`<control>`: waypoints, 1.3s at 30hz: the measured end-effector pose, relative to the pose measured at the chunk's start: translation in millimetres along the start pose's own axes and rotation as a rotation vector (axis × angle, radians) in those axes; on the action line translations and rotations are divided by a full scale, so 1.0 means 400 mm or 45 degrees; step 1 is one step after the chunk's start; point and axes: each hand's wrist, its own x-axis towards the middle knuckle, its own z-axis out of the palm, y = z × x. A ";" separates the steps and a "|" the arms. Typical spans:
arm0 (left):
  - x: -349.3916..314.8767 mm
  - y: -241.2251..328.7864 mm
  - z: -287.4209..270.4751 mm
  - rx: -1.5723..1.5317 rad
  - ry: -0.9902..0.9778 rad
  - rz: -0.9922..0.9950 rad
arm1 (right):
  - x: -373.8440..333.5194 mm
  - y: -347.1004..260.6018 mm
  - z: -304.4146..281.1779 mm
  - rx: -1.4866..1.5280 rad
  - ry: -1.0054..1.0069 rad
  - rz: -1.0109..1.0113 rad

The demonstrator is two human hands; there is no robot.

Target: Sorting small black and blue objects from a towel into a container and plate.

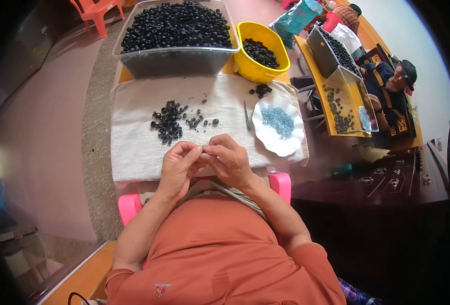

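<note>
Beads (168, 122), black and ring-shaped, scattered in a loose heap on the white towel (133, 147), just beyond the knuckles. Left hand (176, 165) curled, thumb and forefinger pinched shut on something too small to make out. Right hand (230, 158) pressed fingertip to fingertip against it, pinched the same way, contents hidden. Further right on the towel, thin metal needle (247, 116) lying beside a scalloped white plate (265, 140) of tiny pale-blue beads (279, 121). Up top, clear tub (174, 61) heaped with black beads, yellow bowl (250, 68) alongside.
</note>
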 end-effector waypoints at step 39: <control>-0.005 0.002 0.006 0.109 0.025 -0.079 | 0.004 0.168 -0.295 -1.016 -0.183 0.305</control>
